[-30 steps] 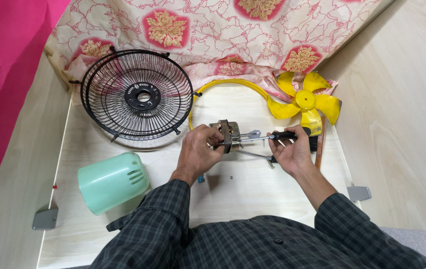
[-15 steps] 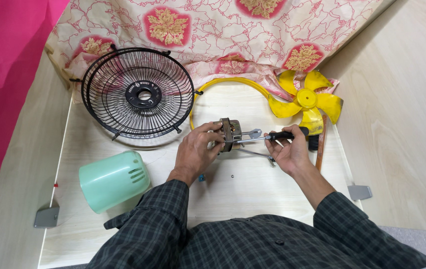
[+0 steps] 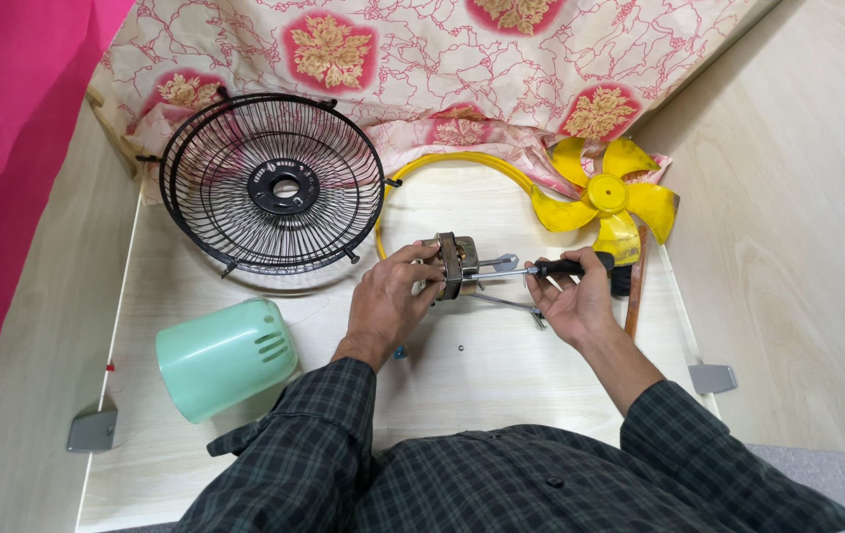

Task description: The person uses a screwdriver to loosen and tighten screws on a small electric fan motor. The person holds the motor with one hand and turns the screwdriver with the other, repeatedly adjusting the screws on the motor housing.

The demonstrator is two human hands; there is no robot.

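My left hand [image 3: 388, 301] clamps the fan motor [image 3: 452, 265], right hand [image 3: 571, 296] grips the screwdriver [image 3: 556, 266] — its tip may slip, and the loose screw [image 3: 460, 346] at 6 o'clock could roll off the counter [image 3: 501, 385].

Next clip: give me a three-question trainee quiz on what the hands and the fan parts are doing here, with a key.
1. True or false: the left hand grips the small fan motor.
2. What does the right hand hold? A) the yellow fan blade B) a black-handled screwdriver C) the mint-green housing
3. Fill in: the black wire grille lies to the person's ____ of the motor.

Key
1. True; its fingers wrap the motor.
2. B; the shaft points toward the motor.
3. Left, near the patterned cloth.
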